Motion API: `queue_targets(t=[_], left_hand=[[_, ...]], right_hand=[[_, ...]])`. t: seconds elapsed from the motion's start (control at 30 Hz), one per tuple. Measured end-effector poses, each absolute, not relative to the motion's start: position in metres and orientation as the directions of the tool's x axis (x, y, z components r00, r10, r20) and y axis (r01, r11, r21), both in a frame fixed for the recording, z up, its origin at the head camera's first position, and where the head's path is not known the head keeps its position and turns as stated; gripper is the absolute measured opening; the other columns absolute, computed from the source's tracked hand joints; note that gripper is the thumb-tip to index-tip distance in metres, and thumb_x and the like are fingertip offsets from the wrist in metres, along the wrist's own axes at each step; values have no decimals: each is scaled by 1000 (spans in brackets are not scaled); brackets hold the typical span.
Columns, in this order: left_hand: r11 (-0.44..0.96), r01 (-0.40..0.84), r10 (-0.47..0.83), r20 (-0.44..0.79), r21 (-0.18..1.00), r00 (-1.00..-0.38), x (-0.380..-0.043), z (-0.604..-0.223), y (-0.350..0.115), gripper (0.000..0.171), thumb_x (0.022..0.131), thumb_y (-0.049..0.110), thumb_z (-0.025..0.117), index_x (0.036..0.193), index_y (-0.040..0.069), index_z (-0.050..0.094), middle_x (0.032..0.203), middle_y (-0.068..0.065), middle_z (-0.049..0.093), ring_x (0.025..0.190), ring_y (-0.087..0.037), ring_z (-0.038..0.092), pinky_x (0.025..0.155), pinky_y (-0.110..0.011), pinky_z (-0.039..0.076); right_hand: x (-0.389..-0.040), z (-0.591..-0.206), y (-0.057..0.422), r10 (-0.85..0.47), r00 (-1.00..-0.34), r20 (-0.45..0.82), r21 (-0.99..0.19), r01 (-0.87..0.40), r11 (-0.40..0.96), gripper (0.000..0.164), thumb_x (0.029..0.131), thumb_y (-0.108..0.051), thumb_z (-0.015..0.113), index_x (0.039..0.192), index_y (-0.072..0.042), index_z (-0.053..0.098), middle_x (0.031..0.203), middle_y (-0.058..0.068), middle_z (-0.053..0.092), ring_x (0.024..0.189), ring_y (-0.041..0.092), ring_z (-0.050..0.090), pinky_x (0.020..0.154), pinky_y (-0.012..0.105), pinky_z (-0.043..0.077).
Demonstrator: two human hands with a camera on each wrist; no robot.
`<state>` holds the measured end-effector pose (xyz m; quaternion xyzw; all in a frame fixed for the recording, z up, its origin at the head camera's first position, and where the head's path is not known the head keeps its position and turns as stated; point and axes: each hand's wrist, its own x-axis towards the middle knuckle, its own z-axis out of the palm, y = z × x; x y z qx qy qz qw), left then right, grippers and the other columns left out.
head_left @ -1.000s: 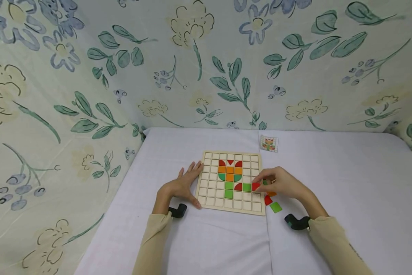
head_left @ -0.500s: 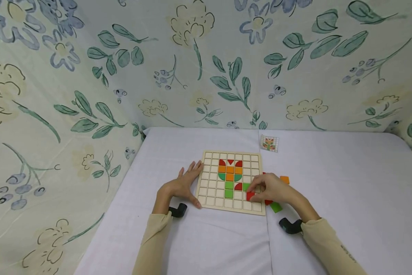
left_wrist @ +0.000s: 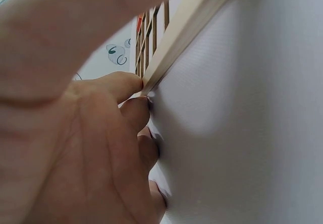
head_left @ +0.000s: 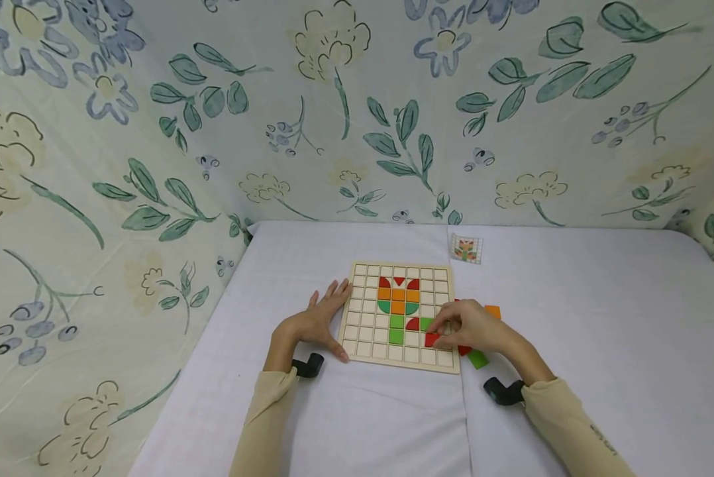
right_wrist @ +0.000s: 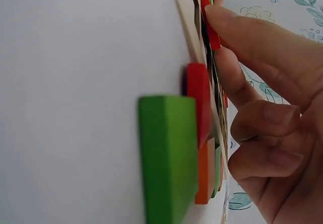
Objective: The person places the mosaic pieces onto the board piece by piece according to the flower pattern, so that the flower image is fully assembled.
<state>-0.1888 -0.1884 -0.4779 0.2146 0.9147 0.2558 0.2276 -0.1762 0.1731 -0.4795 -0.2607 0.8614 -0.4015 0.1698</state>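
One hand, the left [head_left: 317,324], lies fingers spread along the left side of the wooden grid board [head_left: 393,363], touching its frame. Over on the other side, the right hand [head_left: 475,324] has a red tile [head_left: 432,340] pinched at its fingertips, down at the board's lower right, just on the near side of a green square [head_left: 426,324]; whether it's seated, I can't tell. A tulip of coloured pieces [head_left: 398,295] fills the middle! Beside the right edge, a loose green tile [head_left: 478,360] and orange tile [head_left: 493,311] rest on the white-covered surface [head_left: 619,318].
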Motion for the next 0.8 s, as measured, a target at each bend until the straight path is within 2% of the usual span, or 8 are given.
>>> queue_targets(t=[0.13, 0.4, 0.53, 0.8], left_hand=[[776, 272, 510, -311, 569, -802, -189, -477, -188, 148, 59, 35, 103, 168, 13, 5, 176, -1, -8, 163, -24, -15, 131, -57, -10], [770, 277, 518, -311, 574, -797, -189, -477, -188, 148, 59, 35, 102, 168, 13, 4, 176, -2, -8, 163, -24, -15, 131, -58, -10], [768, 278, 521, -310, 577, -795, -190, -477, -188, 148, 59, 35, 102, 168, 13, 4, 176, -2, -8, 163, -25, -15, 131, -58, -10], [768, 274, 520, -314, 579, -794, -189, -476, -188, 148, 60, 35, 102, 168, 13, 4, 176, -2, -8, 163, -25, -15, 131, -58, -11]], right_hand=[[-177, -480, 173, -593, -802, -71, -775, -330, 538, 17, 81, -18, 89, 96, -15, 82, 95, 0, 72, 79, 15, 50, 61, 18, 40], [-176, -480, 171, -586, -806, -86, -792, -302, 531, 17, 81, -16, 89, 96, -14, 82, 91, 3, 69, 68, 11, 51, 57, 17, 43], [-176, -481, 171, -585, -807, -83, -804, -293, 518, 16, 81, -15, 88, 96, -13, 82, 88, 2, 68, 72, 10, 54, 59, 17, 46], [-175, -482, 168, -574, -815, -78, -817, -278, 505, 16, 81, -16, 89, 95, -12, 82, 79, 3, 63, 68, 10, 53, 57, 17, 42]])
